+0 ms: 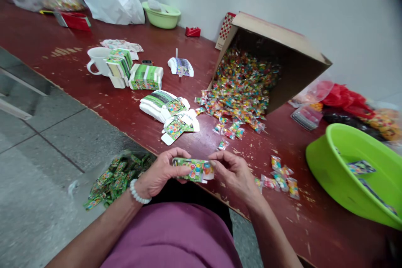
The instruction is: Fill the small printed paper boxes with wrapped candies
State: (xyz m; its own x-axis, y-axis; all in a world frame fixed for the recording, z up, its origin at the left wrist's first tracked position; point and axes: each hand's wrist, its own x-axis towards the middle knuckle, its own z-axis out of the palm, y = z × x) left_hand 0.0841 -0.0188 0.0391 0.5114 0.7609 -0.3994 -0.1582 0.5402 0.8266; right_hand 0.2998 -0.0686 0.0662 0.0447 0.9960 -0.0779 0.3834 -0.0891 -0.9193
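1. Green paper carton [188, 170] is held in the air between our hands, just above the near edge of the table, with a clear sweet packet [207, 170] poking from its right end.
2. Far left, below the table edge, a heap of small green cartons [114, 180] lies over the grey floor [37, 184].
3. Our left hand [161, 171], with a white bead bracelet [140, 191] at the wrist, is mostly closed, its fingers and thumb gripping the carton's left end.
4. Farther along the red table [63, 92], a white mug [98, 60] stands just beside stacks of flat printed card [146, 76].
5. Our right hand [234, 171] is partly closed, pinching the carton's right end between thumb and fingers.
6. Past that hand, loose sweet packets [281, 178] lie on the table, well apart from a tipped cardboard box [270, 60] spilling a big pile of sweets [240, 86].
7. Far right, a tilted green basin [329, 163] holds a few green cartons.
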